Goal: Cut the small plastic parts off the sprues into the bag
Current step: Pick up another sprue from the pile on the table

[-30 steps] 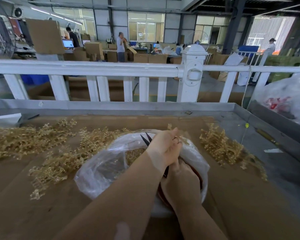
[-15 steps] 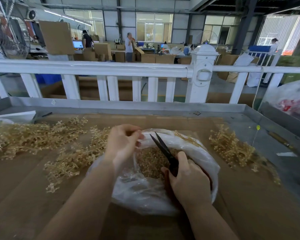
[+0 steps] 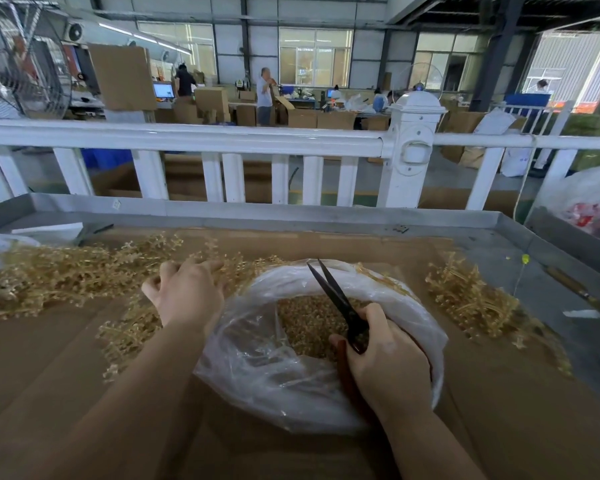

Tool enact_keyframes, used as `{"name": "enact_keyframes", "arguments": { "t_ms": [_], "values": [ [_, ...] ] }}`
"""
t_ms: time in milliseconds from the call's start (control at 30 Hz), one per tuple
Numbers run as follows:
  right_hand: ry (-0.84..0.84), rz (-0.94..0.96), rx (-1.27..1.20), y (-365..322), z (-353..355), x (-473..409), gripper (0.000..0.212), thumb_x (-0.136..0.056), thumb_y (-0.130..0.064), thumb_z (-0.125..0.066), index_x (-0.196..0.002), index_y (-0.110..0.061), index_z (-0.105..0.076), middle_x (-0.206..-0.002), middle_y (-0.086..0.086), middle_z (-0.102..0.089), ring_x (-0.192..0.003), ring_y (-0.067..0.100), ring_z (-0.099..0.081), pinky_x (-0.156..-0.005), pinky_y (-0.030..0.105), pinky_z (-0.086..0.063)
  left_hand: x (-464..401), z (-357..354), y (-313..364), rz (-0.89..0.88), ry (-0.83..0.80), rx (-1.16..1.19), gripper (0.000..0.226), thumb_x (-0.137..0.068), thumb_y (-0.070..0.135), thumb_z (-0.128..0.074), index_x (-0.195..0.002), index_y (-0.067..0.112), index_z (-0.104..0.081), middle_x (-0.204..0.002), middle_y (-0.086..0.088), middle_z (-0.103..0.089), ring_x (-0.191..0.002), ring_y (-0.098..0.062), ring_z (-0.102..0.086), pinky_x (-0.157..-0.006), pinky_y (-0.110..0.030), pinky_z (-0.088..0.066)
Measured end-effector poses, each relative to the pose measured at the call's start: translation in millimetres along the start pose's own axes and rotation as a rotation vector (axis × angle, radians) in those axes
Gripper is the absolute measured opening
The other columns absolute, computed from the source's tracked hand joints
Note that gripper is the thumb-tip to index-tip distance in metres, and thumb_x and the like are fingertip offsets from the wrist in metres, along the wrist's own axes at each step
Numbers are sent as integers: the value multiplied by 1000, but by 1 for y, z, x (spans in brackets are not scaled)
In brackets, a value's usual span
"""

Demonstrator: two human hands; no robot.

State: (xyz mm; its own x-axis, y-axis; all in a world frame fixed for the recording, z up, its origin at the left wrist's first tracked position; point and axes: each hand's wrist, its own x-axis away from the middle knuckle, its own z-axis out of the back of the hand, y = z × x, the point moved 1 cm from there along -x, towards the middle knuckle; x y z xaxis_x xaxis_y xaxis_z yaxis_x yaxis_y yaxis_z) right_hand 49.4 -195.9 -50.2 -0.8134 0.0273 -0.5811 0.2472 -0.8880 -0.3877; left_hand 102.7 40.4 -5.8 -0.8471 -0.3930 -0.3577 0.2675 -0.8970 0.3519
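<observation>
Reaching with my left hand (image 3: 187,292) into the heap of gold-coloured sprues (image 3: 66,271) on the left side of the table (image 3: 516,427), I keep the scissors (image 3: 336,299) ready in my right hand (image 3: 388,362) over the open plastic bag (image 3: 264,358). The left grip is loosely curled, fingertips down among the branches just left of the bag's rim; I cannot tell whether it has closed on one yet. The right grip is clenched round the scissor handles, the dark blades parted a little and pointing toward the far side above the bag's mouth. Cut-off parts (image 3: 309,323) already lie in the bag as a grainy golden bed. A smaller cluster of sprues (image 3: 471,299) sits to the right of the bag, apart from it. These frames look light, thin and springy, and their twigs appear tangled together, so I judge that one lifted carelessly will drag its neighbours along. The best hold seems to be the central stem, pinched firmly, leaving the outer tips free for the blades. The small parts are likely to fly off when snipped, so each cut belongs low over the bag's mouth. The bag's film is soft and slack, easily nicked.
</observation>
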Motion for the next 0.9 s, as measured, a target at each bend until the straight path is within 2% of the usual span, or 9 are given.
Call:
{"name": "enact_keyframes", "arguments": {
  "t_ms": [100,167,233,300,500,567,700,800,900],
  "values": [
    [7,0,-10,1,0,0,38,-77,-38,-75,-102,-12,-60,-75,1,-65,-72,22,-64,-56,30,-46,-2,5,2,-78,158,133,24,-91,29,-63,-114,30,-68,-123,6,-61,-120,-24,-41,-95,-35,-16],
    [7,3,-15,1,-1,0,39,-77,-39,-74,-103,-13,-60,-76,0,-65,-72,21,-63,-57,30,-46,-3,10,2,-19,188,379,20,-85,22,-70,-105,25,-67,-107,6,-67,-107,-22,-55,-100,-36,-29],
    [10,11,-17,2,-1,1,40,-77,-39,-74,-104,-12,-60,-77,0,-65,-73,21,-64,-57,28,-45,-4,16,4,120,159,710,31,-80,15,-75,-103,23,-56,-90,9,-66,-89,-14,-63,-83,-30,-47],
    [6,10,-18,2,-2,0,41,-78,-39,-73,-106,-12,-60,-78,1,-66,-74,21,-64,-58,27,-44,-7,21,2,237,118,895,42,-77,15,-78,-109,17,-52,-88,5,-64,-78,-8,-60,-66,-20,-45],
    [6,-9,-24,1,-2,0,43,-78,-42,-72,-108,-13,-60,-82,1,-66,-78,21,-64,-62,31,-48,-4,27,13,292,-147,1224,14,-82,14,-73,-93,8,-66,-81,-4,-67,-70,-14,-60,-63,-22,-48],
    [13,-9,-23,1,-2,0,41,-77,-40,-73,-105,-13,-60,-80,1,-66,-75,22,-64,-60,31,-48,2,24,24,263,-201,1271,12,-83,12,-72,-92,7,-65,-80,-5,-67,-67,-13,-63,-64,-23,-51],
    [19,-8,-28,2,-1,1,39,-77,-39,-74,-103,-13,-60,-80,1,-67,-76,21,-65,-60,32,-50,11,9,34,284,-275,1293,10,-93,16,-61,-95,9,-56,-84,-10,-67,-54,-14,-67,-47,-24,-50],
    [14,-1,-35,2,-1,1,40,-77,-40,-73,-105,-14,-59,-82,1,-67,-79,21,-65,-63,32,-51,11,2,29,302,-296,1328,10,-93,13,-60,-93,14,-50,-90,-12,-68,-59,-15,-69,-48,-26,-55],
    [18,-6,-38,3,-2,1,41,-77,-39,-74,-105,-14,-60,-82,1,-67,-77,21,-65,-62,32,-51,11,-1,27,308,-363,1372,27,-80,-1,-71,-94,12,-52,-90,-11,-67,-66,-16,-69,-53,-24,-55]
  ]
}}
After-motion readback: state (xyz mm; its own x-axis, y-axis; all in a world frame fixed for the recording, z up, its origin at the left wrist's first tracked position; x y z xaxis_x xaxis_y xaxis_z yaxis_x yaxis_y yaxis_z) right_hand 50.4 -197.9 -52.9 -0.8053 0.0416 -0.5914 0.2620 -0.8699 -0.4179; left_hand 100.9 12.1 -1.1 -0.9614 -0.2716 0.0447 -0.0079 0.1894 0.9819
